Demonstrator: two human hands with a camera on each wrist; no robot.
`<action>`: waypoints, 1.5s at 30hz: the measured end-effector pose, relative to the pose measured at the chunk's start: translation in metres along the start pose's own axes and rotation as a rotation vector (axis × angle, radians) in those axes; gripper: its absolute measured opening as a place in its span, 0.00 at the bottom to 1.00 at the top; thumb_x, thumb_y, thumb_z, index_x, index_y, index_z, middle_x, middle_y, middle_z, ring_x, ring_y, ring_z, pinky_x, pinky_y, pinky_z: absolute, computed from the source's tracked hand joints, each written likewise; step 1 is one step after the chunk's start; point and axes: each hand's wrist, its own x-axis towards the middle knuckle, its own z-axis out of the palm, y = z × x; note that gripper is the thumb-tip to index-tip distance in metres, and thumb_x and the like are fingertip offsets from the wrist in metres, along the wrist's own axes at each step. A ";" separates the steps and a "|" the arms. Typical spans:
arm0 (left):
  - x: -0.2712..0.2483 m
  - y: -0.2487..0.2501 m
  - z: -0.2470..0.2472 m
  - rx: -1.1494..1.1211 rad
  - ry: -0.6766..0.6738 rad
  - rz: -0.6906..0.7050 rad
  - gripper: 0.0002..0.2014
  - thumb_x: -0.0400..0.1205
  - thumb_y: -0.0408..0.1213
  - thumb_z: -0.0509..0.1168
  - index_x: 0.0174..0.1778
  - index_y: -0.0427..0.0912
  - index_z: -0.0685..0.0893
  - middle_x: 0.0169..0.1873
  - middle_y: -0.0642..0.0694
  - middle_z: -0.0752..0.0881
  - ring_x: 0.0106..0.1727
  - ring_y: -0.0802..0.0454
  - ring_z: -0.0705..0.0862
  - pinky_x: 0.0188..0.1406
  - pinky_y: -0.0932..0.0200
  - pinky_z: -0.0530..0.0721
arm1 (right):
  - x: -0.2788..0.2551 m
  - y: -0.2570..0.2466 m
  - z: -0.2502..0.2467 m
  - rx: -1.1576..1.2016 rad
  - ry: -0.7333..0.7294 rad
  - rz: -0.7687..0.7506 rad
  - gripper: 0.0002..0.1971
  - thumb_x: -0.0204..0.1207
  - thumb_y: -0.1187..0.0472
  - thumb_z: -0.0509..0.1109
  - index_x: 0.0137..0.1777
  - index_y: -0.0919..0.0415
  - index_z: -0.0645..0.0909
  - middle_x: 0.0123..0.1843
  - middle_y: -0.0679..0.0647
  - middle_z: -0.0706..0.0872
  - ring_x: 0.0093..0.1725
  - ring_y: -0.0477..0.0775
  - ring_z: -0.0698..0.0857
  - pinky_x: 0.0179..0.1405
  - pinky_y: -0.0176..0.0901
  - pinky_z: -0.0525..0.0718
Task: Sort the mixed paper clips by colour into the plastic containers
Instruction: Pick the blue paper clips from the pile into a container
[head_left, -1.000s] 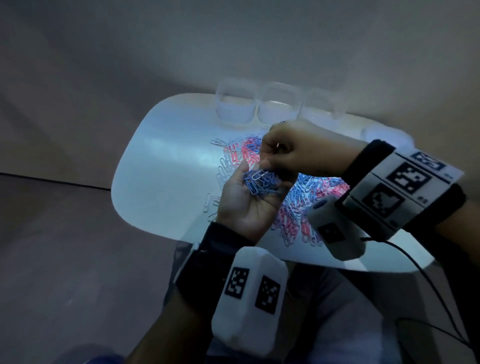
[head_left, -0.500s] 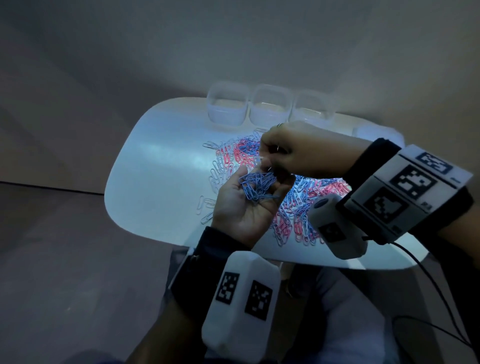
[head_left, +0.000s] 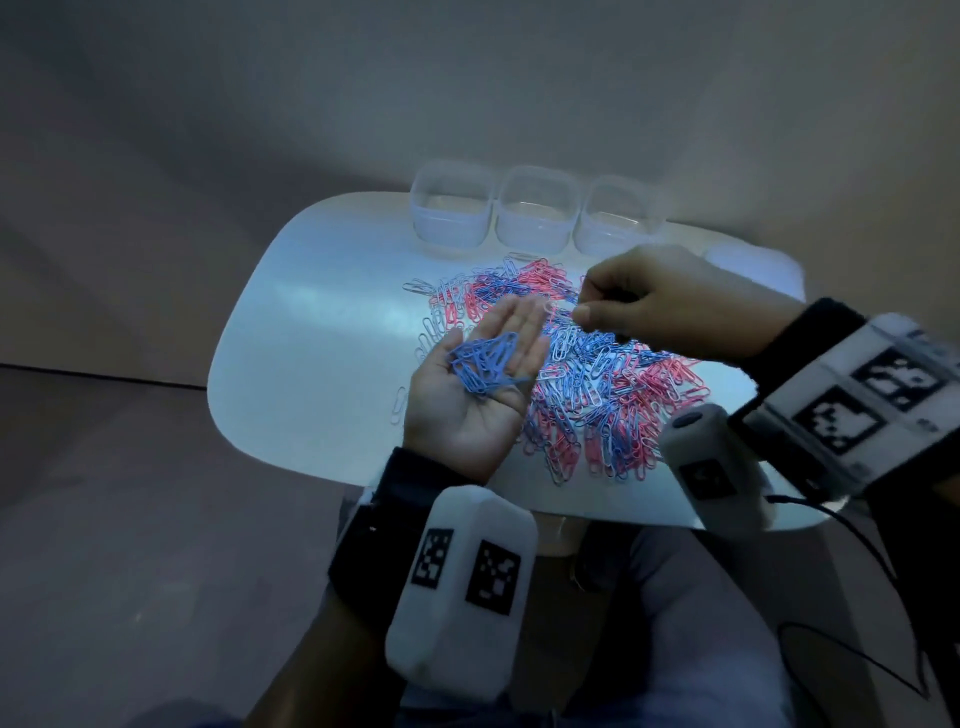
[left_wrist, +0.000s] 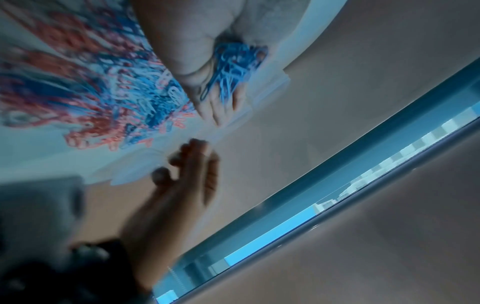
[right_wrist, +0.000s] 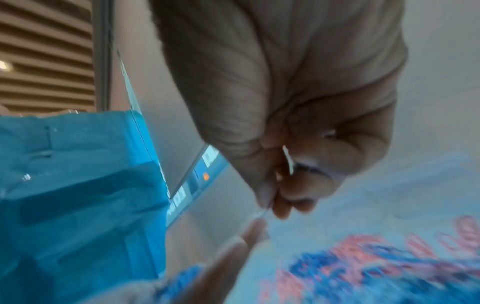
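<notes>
Here, a bunch of blue clips (head_left: 485, 366) lies on the flat, upturned left hand (head_left: 467, 395), over the mixed pile (head_left: 597, 395) on the white table (head_left: 311, 364). The three plastic containers (head_left: 535, 215) stand beyond the fingertips — along the palm's long axis. The right hand (head_left: 670, 301), just beside, pinches something thin — a pale clip, I judge.

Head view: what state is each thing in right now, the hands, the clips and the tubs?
Left hand: palm up, flat, carrying blue clips.
Right hand: fingers curled over the pile, pinching what looks like a thin pale clip.
Pile: pink, blue and white clips mixed on the table.
Tubs: three in a row, lids off; no clips visible inside.
</notes>
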 end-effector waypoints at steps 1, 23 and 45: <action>0.001 0.004 0.000 -0.020 0.023 0.034 0.28 0.87 0.43 0.42 0.51 0.25 0.83 0.47 0.30 0.87 0.57 0.47 0.83 0.44 0.43 0.86 | 0.004 0.004 0.007 -0.047 0.007 0.034 0.09 0.77 0.61 0.68 0.41 0.67 0.83 0.29 0.53 0.79 0.31 0.42 0.79 0.28 0.28 0.71; -0.013 0.041 0.003 -0.110 0.082 0.207 0.23 0.87 0.40 0.48 0.46 0.28 0.85 0.44 0.34 0.89 0.36 0.41 0.90 0.34 0.54 0.88 | 0.137 -0.062 0.027 -0.609 0.148 -0.133 0.16 0.77 0.68 0.62 0.64 0.61 0.77 0.64 0.60 0.81 0.63 0.64 0.81 0.52 0.49 0.78; -0.038 0.125 -0.006 0.216 0.114 0.296 0.16 0.85 0.42 0.52 0.38 0.41 0.79 0.26 0.49 0.83 0.21 0.60 0.79 0.15 0.73 0.71 | 0.053 -0.107 0.053 -0.164 0.048 -0.253 0.16 0.74 0.52 0.71 0.62 0.50 0.82 0.58 0.45 0.87 0.34 0.45 0.78 0.53 0.42 0.80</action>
